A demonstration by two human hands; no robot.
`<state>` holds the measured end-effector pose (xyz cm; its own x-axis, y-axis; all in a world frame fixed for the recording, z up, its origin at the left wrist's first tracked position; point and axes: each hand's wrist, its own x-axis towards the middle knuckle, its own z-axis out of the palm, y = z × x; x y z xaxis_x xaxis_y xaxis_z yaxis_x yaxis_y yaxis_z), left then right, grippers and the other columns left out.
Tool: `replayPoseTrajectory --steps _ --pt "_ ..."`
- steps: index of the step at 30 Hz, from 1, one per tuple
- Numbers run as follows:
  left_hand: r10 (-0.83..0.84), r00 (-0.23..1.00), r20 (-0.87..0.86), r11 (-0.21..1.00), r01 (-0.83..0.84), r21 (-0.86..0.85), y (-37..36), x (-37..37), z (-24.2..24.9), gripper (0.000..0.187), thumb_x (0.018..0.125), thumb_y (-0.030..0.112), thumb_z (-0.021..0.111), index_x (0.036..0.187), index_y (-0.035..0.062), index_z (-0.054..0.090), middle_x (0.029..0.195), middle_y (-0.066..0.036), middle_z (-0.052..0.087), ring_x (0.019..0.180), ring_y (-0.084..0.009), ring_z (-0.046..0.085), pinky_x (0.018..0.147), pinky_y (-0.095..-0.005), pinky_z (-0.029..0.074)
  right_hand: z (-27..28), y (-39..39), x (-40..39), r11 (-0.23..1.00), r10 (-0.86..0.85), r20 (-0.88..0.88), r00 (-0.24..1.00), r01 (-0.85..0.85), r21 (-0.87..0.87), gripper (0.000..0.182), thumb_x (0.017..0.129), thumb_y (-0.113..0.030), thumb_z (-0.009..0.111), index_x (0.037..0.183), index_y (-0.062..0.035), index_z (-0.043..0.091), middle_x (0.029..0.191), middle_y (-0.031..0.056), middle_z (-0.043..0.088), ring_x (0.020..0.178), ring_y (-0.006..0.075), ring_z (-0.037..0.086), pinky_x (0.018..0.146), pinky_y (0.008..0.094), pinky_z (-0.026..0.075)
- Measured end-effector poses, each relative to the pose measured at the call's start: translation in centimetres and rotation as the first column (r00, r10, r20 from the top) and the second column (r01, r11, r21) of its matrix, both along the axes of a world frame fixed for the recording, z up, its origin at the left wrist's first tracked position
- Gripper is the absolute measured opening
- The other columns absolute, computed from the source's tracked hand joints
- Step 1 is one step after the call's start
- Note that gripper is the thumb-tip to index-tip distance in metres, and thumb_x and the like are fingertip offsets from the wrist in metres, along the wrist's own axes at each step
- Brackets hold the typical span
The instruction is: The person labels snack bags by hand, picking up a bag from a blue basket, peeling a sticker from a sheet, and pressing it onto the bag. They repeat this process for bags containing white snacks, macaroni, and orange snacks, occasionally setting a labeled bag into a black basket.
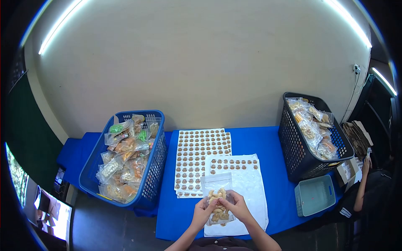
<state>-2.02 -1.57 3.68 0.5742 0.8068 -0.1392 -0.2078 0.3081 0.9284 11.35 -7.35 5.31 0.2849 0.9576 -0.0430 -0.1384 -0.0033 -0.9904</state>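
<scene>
Both my hands grip a clear plastic bag [217, 182] of pale, curled snack pieces in front of me. My left hand [204, 210] pinches its left side, with the thumb pressed on the front. On the right side, my right hand [237, 206] has its thumb on the front in the same way. The fingers behind the bag are hidden. Beneath it lies a sticker sheet [247, 188], mostly bare white, with round brown stickers left along its top. A fuller sticker sheet [201, 154] lies beyond, on top of at least one more.
A blue basket [153, 167] full of snack bags stands at the left. At the right are a black basket [289, 138] with more bags and a pale green tray [303, 198]. Another person's arm [361, 192] reaches toward stacked brown cardboard [358, 138] at the far right.
</scene>
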Motion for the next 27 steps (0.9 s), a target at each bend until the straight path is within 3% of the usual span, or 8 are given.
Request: replayPoseTrajectory --steps 6,10,13,16,18,22,25,27 --pt "0.047 0.996 0.076 0.999 -0.048 0.017 -0.2 0.2 0.3 0.034 0.086 0.02 0.053 0.104 -0.0078 0.05 0.086 -0.009 0.06 0.073 -0.0091 0.057 0.062 -0.0192 0.046 -1.1 -0.6 0.0 0.998 0.052 0.016 0.999 -0.052 0.039 0.035 0.082 -0.012 0.056 0.112 0.0027 0.046 0.097 0.0077 0.056 0.088 0.0107 0.053 0.077 0.024 0.043" --pt "0.039 0.998 0.042 0.999 -0.039 -0.001 -0.1 0.0 -0.8 0.037 0.086 0.021 0.053 0.108 -0.0089 0.046 0.086 -0.01 0.06 0.075 -0.0094 0.057 0.063 -0.0191 0.047 -1.0 -1.0 0.8 0.991 0.131 -0.059 0.99 -0.132 -0.013 0.044 0.079 -0.012 0.06 0.116 0.0032 0.042 0.099 0.0089 0.055 0.09 0.0121 0.053 0.078 0.0255 0.043" --pt "0.047 0.999 -0.027 0.999 -0.047 0.026 -0.2 0.1 -1.1 0.039 0.086 0.021 0.053 0.109 -0.0093 0.044 0.09 -0.01 0.059 0.079 -0.0104 0.057 0.067 -0.0198 0.047 -0.6 -1.3 0.4 0.997 0.075 -0.01 0.997 -0.075 -0.025 0.045 0.076 -0.011 0.063 0.113 0.0032 0.043 0.1 0.0092 0.055 0.09 0.0126 0.053 0.077 0.0256 0.043" --pt "-0.029 0.998 -0.049 0.995 0.033 0.092 -0.4 0.1 -1.0 0.038 0.086 0.021 0.053 0.11 -0.0078 0.044 0.096 -0.01 0.058 0.085 -0.0111 0.056 0.071 -0.021 0.047 -0.3 -1.4 0.0 0.999 -0.035 0.289 0.957 0.03 0.022 0.045 0.074 -0.01 0.065 0.111 0.0024 0.043 0.099 0.0086 0.054 0.09 0.0127 0.053 0.077 0.0254 0.043" --pt "-0.068 0.996 0.05 0.997 0.065 0.048 -0.8 0.2 0.2 0.037 0.086 0.02 0.052 0.111 -0.0064 0.045 0.1 -0.01 0.056 0.088 -0.0113 0.055 0.074 -0.0218 0.046 -0.8 -1.4 -0.1 1.0 -0.027 0.258 0.966 0.023 0.017 0.044 0.075 -0.009 0.064 0.111 0.0016 0.042 0.099 0.0078 0.053 0.09 0.0124 0.052 0.077 0.025 0.043" --pt "-0.067 0.996 0.062 0.998 0.066 0.025 -0.6 0.2 -1.3 0.035 0.087 0.02 0.052 0.112 -0.0042 0.045 0.102 -0.008 0.056 0.09 -0.0115 0.055 0.076 -0.0232 0.046 -2.6 -1.2 0.1 0.996 0.013 0.212 0.977 -0.032 0.086 0.042 0.077 -0.007 0.06 0.114 0.0004 0.04 0.1 0.007 0.051 0.093 0.0119 0.05 0.078 0.0246 0.042" --pt "-0.061 0.997 0.054 0.998 0.062 -0.025 -0.5 -0.1 -0.9 0.037 0.086 0.021 0.052 0.113 -0.0043 0.044 0.102 -0.009 0.056 0.09 -0.012 0.055 0.076 -0.0237 0.046 -1.4 -1.5 0.1 0.996 0.094 -0.039 0.995 -0.094 0.008 0.041 0.079 -0.005 0.057 0.114 0.0005 0.039 0.102 0.007 0.05 0.095 0.0116 0.049 0.079 0.0244 0.041" --pt "-0.048 0.998 0.05 0.999 0.049 -0.023 -0.5 -0.2 -0.4 0.039 0.086 0.022 0.053 0.113 -0.0047 0.044 0.102 -0.009 0.056 0.09 -0.0122 0.055 0.076 -0.0238 0.046 -1.2 -1.5 0.1 0.995 0.096 -0.075 0.993 -0.096 -0.003 0.04 0.079 -0.005 0.057 0.115 0.001 0.038 0.102 0.0072 0.05 0.095 0.0114 0.049 0.079 0.0244 0.041"
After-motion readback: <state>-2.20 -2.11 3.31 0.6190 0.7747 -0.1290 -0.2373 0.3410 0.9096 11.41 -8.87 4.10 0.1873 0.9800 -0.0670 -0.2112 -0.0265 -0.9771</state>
